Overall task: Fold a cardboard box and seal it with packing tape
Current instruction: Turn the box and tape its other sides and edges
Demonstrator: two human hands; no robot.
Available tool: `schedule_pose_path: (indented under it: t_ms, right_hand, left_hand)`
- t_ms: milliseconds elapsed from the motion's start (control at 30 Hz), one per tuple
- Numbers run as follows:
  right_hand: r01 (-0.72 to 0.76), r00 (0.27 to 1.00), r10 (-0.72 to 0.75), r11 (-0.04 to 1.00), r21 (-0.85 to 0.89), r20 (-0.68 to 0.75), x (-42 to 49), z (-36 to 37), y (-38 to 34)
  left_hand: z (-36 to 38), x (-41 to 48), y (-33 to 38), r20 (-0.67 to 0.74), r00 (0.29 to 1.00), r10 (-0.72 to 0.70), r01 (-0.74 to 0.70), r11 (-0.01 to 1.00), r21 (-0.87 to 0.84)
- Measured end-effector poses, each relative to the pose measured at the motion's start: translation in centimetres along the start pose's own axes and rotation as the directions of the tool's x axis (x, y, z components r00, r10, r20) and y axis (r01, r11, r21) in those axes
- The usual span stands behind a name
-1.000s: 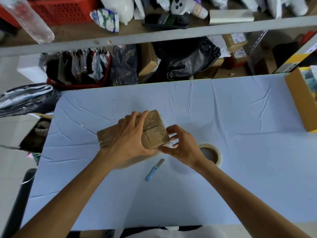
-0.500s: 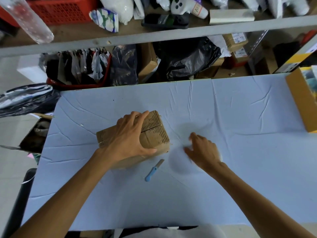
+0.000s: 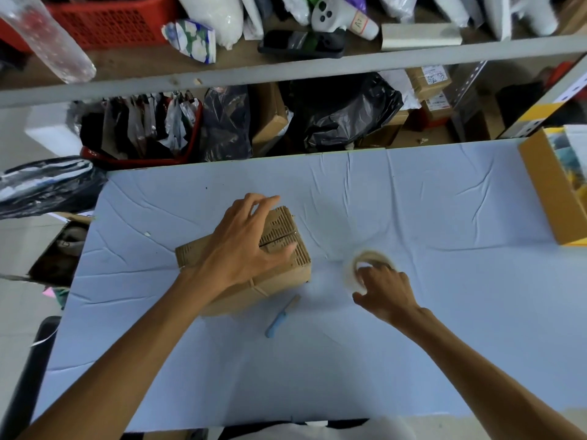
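Observation:
A small brown cardboard box (image 3: 286, 268) with its flaps folded down sits near the middle of the blue table (image 3: 413, 201). My left hand (image 3: 244, 246) lies spread on top of the box and presses the flaps flat. To the right of the box, my right hand (image 3: 386, 290) curls its fingers round a roll of clear packing tape (image 3: 365, 258), which looks blurred and tilted off the table. A blue-handled cutter (image 3: 281, 317) lies on the cloth just in front of the box.
An open yellow-brown carton (image 3: 554, 192) stands at the table's right edge. Behind the far edge are shelves crowded with bags, boxes and a red basket (image 3: 108, 23). A black plastic bag (image 3: 44, 185) lies to the left of the table.
My right hand left the box's right end, swept right over the table to the tape roll and took hold of it. My left hand stayed pressing on the box.

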State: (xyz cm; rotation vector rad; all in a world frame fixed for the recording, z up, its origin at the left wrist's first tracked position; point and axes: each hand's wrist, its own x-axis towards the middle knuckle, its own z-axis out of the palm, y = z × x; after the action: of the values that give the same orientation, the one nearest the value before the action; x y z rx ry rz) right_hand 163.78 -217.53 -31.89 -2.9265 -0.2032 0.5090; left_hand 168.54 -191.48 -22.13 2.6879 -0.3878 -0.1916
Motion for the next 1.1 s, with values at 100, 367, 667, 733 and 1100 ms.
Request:
schedule_pose_path:
  t_ms: [100,367,667,733,1100]
  right_hand:
    - [0.108,0.970,-0.085,0.990,0.090,-0.229,0.3,-4.4,-1.6]
    - [0.307,0.854,-0.154,0.920,0.243,-0.498,-0.8,-13.8,-5.3]
    - [0.283,0.864,-0.174,0.944,0.168,-0.473,-0.5,-13.4,-6.1]
    - [0.289,0.858,-0.181,0.944,0.160,-0.480,-0.6,-13.4,-6.2]
    - [0.316,0.825,-0.201,0.939,0.137,-0.528,-0.9,-13.8,-6.6]
  left_hand:
    - [-1.0,1.6,1.6,-0.080,0.995,0.056,-0.069,0.983,-0.168]
    - [-2.8,3.6,4.6,0.170,0.985,-0.021,0.124,0.770,-0.626]
    - [-2.5,2.8,5.1,0.061,0.990,-0.124,0.136,0.808,-0.573]
    - [-2.5,2.6,5.3,0.044,0.990,-0.134,0.135,0.804,-0.579]
    - [-2.2,1.8,7.5,-0.026,0.974,-0.225,0.150,0.727,-0.671]
